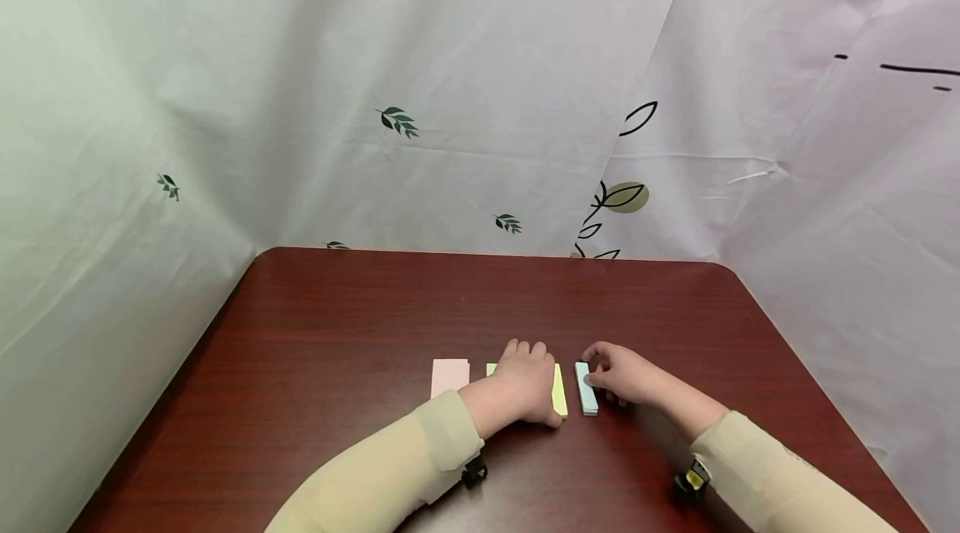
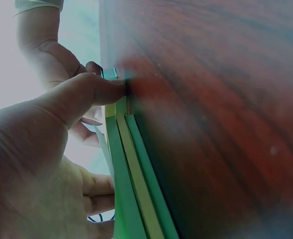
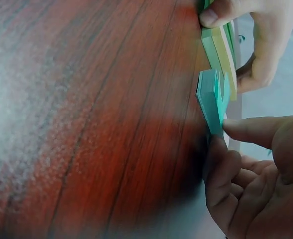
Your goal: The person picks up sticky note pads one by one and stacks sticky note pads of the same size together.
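Pads of sticky notes lie in a row on the table. My left hand (image 1: 522, 383) spans the green pad (image 1: 491, 368) and the yellow pad (image 1: 559, 393), fingers at their far side. Its thumb (image 2: 106, 89) presses at the near end of the yellow pad, and the palm hides most of both pads. To the right, my right hand (image 1: 624, 373) pinches the narrow light blue pad (image 1: 587, 391) along its right edge, between thumb (image 3: 248, 130) and curled index finger. The top of the blue pad lifts slightly in the right wrist view.
A pink pad (image 1: 450, 376) lies left of the left hand, partly covered by the forearm. The dark red wooden table (image 1: 360, 300) ends at white patterned cloth (image 1: 480, 175) at the back and sides. Each wrist wears a strapped device.
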Available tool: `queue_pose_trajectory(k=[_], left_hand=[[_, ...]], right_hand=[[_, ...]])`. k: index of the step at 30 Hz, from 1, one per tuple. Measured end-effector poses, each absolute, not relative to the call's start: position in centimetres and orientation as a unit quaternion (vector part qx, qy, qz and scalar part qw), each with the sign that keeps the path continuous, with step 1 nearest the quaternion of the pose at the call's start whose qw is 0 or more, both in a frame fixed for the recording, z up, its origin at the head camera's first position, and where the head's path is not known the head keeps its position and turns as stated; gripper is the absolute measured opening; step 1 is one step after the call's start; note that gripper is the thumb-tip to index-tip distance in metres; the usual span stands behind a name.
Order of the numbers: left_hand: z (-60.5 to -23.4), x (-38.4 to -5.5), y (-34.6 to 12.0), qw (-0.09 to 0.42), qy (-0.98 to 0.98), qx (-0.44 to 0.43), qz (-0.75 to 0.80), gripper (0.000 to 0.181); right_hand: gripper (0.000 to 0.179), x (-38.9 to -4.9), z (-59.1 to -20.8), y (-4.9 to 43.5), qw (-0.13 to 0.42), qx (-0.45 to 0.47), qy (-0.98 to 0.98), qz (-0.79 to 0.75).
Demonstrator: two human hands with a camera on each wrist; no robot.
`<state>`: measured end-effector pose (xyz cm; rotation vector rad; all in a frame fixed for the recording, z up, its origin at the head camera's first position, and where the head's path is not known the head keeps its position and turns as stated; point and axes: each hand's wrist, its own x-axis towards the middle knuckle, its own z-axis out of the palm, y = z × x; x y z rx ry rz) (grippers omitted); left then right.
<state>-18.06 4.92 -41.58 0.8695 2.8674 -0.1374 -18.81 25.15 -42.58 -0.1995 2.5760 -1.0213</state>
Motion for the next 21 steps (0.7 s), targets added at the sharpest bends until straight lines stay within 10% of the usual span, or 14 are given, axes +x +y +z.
queue_pose_trajectory(k=[21], left_hand=[[-41.76,-18.08,4.3,0.062,0.953,0.296,-0.011,0.077]], right_hand=[[0.052,-18.5,-41.82,25.69,0.176,-0.183,0.923,-0.29]])
